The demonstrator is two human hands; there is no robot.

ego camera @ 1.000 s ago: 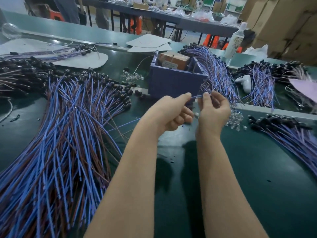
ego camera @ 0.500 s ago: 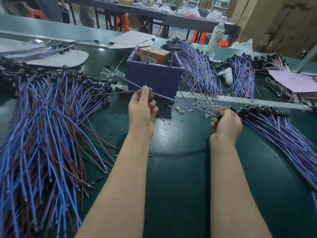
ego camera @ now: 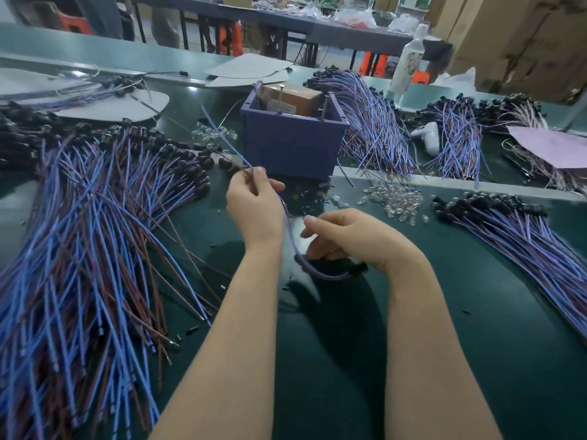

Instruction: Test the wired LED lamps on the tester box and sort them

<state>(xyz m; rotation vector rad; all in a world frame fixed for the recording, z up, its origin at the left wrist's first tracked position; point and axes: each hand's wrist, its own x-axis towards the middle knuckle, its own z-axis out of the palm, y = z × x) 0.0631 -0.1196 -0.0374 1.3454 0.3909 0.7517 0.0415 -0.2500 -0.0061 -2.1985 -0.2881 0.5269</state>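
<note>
My left hand point(ego camera: 255, 206) pinches a wired LED lamp point(ego camera: 287, 220), a blue and brown wire pair that curves down from my fingers. The lamp's black head point(ego camera: 358, 269) hangs under my right hand point(ego camera: 352, 238), whose curled fingers hold the lower loop of the wire. The purple tester box point(ego camera: 290, 144) stands just beyond both hands, with a brown block and metal pins on top. A big heap of wired lamps point(ego camera: 95, 233) covers the left of the green mat. A smaller sorted pile point(ego camera: 521, 236) lies to the right.
Loose clear LED bulbs point(ego camera: 397, 200) lie right of the box, more bulbs point(ego camera: 216, 134) to its left. Further bundles point(ego camera: 374, 122) lie behind the box, with a white bottle point(ego camera: 408, 61), a pink sheet point(ego camera: 552, 146) and cardboard boxes point(ego camera: 524, 39) at the back right.
My right hand has come back from the right pile toward the middle, bending the wire into a loop. My left hand stays by the box, still pinching the wire.
</note>
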